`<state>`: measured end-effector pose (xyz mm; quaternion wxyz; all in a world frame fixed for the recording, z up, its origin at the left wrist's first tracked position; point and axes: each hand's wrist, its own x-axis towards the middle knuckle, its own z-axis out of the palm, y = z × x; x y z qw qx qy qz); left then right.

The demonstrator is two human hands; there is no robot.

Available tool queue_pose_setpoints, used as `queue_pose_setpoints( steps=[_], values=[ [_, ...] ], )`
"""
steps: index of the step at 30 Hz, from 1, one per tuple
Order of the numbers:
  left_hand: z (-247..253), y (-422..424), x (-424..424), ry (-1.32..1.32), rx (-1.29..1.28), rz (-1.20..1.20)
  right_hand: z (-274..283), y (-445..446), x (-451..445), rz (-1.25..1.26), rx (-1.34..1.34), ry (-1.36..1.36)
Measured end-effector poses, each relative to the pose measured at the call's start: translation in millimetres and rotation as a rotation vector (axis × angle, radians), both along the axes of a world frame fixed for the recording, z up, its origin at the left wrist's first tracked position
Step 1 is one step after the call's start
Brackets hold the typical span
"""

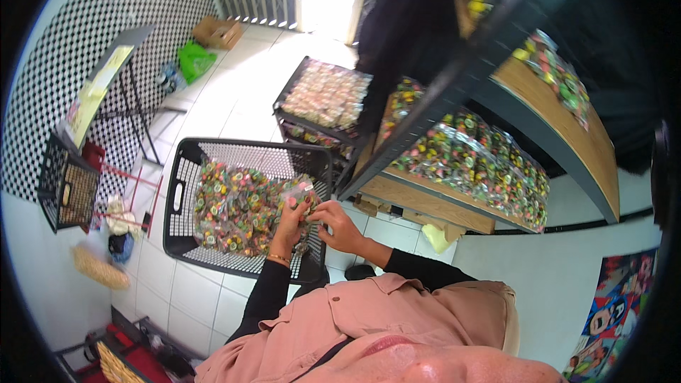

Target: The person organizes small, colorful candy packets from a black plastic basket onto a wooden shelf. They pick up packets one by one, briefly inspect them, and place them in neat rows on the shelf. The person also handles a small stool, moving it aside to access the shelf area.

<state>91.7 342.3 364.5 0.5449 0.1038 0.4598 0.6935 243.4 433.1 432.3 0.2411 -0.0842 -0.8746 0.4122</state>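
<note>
In front of me stands a black perforated plastic basket filled with clear plastic bags of small colourful pieces. Over its right part, my left hand holds a clear plastic bag of the same kind of pieces. My right hand is at the right side of this bag, fingers bent and thumb below; whether its fingertips pinch the plastic cannot be told. The lower part of the bag is partly hidden by my hands.
Beyond the basket stands a black crate of pale pink packets. A metal-framed shelf with wooden boards holds many filled bags at right. A folding table, a small black basket, a green bag and a cardboard box are at left.
</note>
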Motion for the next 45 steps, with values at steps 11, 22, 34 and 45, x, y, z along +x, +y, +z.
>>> queue_pose_setpoints(
  steps=[11, 22, 34, 45],
  values=[
    [117, 92, 165, 0.355, 0.208, -0.093, 73, 61, 156, -0.464, -0.266, 0.069],
    [180, 136, 260, 0.091, 0.384, -0.316, 246, 112, 308, -0.513, -0.320, 0.533],
    [200, 138, 298, 0.244, 0.339, -0.372, 359, 346, 379, -0.868, 0.132, 0.334],
    [233, 142, 315, 0.278, 0.467, -0.371, 361, 334, 377, -1.012, 0.695, 0.079]
  ],
)
